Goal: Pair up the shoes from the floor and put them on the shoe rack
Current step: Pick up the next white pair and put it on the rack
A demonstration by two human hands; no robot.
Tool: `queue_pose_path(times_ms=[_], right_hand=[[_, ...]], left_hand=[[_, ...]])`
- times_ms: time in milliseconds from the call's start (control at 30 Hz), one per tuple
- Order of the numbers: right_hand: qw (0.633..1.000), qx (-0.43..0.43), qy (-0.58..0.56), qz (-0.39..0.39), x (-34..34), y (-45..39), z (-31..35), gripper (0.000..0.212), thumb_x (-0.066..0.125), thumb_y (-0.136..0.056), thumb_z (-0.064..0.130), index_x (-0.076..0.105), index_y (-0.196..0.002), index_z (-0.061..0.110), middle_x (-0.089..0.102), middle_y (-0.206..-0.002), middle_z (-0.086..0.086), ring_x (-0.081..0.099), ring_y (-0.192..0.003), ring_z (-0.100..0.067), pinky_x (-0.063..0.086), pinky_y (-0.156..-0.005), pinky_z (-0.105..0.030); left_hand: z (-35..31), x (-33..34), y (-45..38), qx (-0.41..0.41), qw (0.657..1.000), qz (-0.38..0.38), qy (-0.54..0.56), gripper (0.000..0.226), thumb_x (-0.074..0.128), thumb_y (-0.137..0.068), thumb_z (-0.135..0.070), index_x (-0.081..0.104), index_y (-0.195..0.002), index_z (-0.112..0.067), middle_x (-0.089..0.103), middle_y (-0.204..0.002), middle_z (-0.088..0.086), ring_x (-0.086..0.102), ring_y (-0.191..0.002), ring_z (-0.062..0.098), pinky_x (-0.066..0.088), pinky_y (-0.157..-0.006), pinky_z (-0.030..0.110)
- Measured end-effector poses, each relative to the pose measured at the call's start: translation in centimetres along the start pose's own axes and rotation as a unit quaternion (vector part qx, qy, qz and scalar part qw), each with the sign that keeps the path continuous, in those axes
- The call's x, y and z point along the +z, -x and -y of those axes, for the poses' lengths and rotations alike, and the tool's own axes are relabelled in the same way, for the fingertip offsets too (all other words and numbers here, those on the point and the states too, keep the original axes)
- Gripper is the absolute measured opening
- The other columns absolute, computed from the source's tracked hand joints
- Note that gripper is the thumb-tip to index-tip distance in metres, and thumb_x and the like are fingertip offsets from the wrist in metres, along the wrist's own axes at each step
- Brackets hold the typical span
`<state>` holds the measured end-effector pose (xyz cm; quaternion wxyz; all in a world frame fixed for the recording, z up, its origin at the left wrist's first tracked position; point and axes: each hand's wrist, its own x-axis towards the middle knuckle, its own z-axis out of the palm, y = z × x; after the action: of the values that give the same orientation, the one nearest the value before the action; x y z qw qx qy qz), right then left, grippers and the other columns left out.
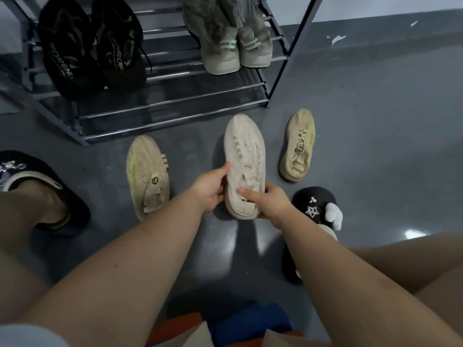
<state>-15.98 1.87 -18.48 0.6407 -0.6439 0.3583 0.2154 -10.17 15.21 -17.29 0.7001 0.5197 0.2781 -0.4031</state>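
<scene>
Cream shoe (pixel 244 161) between both hands (pixel 240 194)

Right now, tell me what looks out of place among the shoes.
Two beige knit sneakers lie apart on the grey floor, one left and one right of the held cream sneaker, unpaired.

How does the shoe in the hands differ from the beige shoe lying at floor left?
The held shoe is pale cream; the left floor shoe is yellower, with a greenish tint. The held shoe is gripped at its heel end by the left hand and right hand; the floor shoe lies untouched. Both are knit lace-ups pointing toes toward the rack.
</scene>
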Motion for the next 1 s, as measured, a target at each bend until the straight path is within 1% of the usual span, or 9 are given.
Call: queue_pose_path(times_ms=[133, 233, 400, 500, 633, 733, 833, 900, 1000], right_hand=[[0.997, -0.005, 0.011, -0.072, -4.1, -1.1, -0.3, 0.049, 0.082, -0.072, 0.021, 0.063, -0.115, 0.009, 0.070, -0.102, -0.003, 0.068, -0.085, -0.018, 0.057, -0.071, -0.035], [0.995, 0.005, 0.017, -0.102, -6.7, -1.9, -0.9, 0.051, 0.083, -0.071, 0.026, 0.062, -0.116, 0.011, 0.069, -0.104, -0.001, 0.067, -0.088, -0.019, 0.057, -0.074, -0.037], [0.992, 0.000, 0.015, -0.123, -8.1, -3.6, -2.2, 0.045, 0.082, -0.073, 0.018, 0.062, -0.113, 0.012, 0.068, -0.097, 0.001, 0.065, -0.085, -0.017, 0.054, -0.075, -0.033], [0.992, -0.005, 0.024, -0.120, -8.1, -4.5, -2.9, 0.046, 0.083, -0.071, 0.019, 0.061, -0.111, 0.018, 0.068, -0.100, 0.002, 0.065, -0.089, -0.017, 0.052, -0.074, -0.029], [0.993, -0.017, 0.034, -0.113, -7.7, -5.8, -3.7, 0.054, 0.083, -0.070, 0.017, 0.060, -0.119, 0.020, 0.069, -0.101, 0.005, 0.066, -0.096, -0.016, 0.051, -0.094, -0.036], [0.994, 0.003, 0.004, -0.105, -7.7, -6.2, -4.0, 0.064, 0.082, -0.072, 0.017, 0.053, -0.129, 0.022, 0.067, -0.109, 0.005, 0.063, -0.103, -0.017, 0.048, -0.100, -0.039], [0.996, 0.040, -0.036, -0.075, -7.7, -6.1, -3.7, 0.074, 0.080, -0.074, 0.013, 0.043, -0.137, 0.027, 0.063, -0.117, 0.005, 0.060, -0.109, -0.019, 0.047, -0.101, -0.045], [0.996, 0.054, -0.047, -0.054, -7.7, -5.9, -3.5, 0.079, 0.081, -0.072, 0.011, 0.041, -0.138, 0.031, 0.062, -0.119, 0.005, 0.060, -0.111, -0.022, 0.049, -0.097, -0.048], [0.993, 0.064, -0.091, -0.030, -7.4, -5.0, -3.1, 0.080, 0.083, -0.069, 0.010, 0.042, -0.134, 0.031, 0.063, -0.120, 0.003, 0.062, -0.108, -0.023, 0.058, -0.075, -0.041]], left_hand=[[1.4, 1.6, -0.8, -0.020, 0.995, -0.013, -0.101, 0.041, 0.048, -0.097, -0.029, 0.044, -0.136, -0.017, 0.052, -0.135, -0.003, 0.051, -0.112, 0.017, 0.038, -0.087, 0.025], [3.0, 1.8, -1.5, -0.058, 0.988, -0.010, -0.141, 0.045, 0.050, -0.096, -0.025, 0.039, -0.139, -0.015, 0.052, -0.126, -0.002, 0.049, -0.118, 0.020, 0.043, -0.079, 0.018], [4.2, 1.0, -4.1, -0.094, 0.974, -0.038, -0.203, 0.047, 0.057, -0.091, -0.035, 0.045, -0.134, -0.019, 0.048, -0.133, 0.002, 0.043, -0.123, 0.024, 0.037, -0.098, 0.039], [4.4, 1.0, -5.4, -0.107, 0.974, -0.041, -0.197, 0.045, 0.058, -0.091, -0.032, 0.049, -0.133, -0.016, 0.049, -0.139, 0.010, 0.046, -0.125, 0.026, 0.038, -0.093, 0.038], [4.7, 1.6, -6.7, -0.120, 0.983, -0.038, -0.137, 0.044, 0.064, -0.088, -0.025, 0.051, -0.130, -0.018, 0.065, -0.113, 0.003, 0.059, -0.084, 0.012, 0.047, -0.072, 0.029], [5.2, 1.9, -7.1, -0.128, 0.984, -0.048, -0.112, 0.044, 0.067, -0.085, -0.021, 0.051, -0.126, -0.019, 0.063, -0.098, -0.006, 0.058, -0.081, 0.005, 0.045, -0.058, 0.021], [5.3, 1.4, -7.2, -0.112, 0.982, -0.055, -0.143, 0.044, 0.065, -0.087, -0.018, 0.050, -0.128, -0.012, 0.065, -0.109, 0.000, 0.060, -0.084, 0.006, 0.045, -0.046, 0.013], [4.9, 0.8, -7.2, -0.100, 0.980, -0.046, -0.165, 0.042, 0.062, -0.089, -0.019, 0.050, -0.129, -0.014, 0.063, -0.119, 0.003, 0.060, -0.097, 0.011, 0.046, -0.058, 0.018], [4.0, 0.1, -6.9, -0.103, 0.982, -0.034, -0.153, 0.037, 0.059, -0.091, -0.021, 0.051, -0.126, -0.017, 0.064, -0.105, -0.001, 0.057, -0.093, 0.016, 0.044, -0.086, 0.033]])
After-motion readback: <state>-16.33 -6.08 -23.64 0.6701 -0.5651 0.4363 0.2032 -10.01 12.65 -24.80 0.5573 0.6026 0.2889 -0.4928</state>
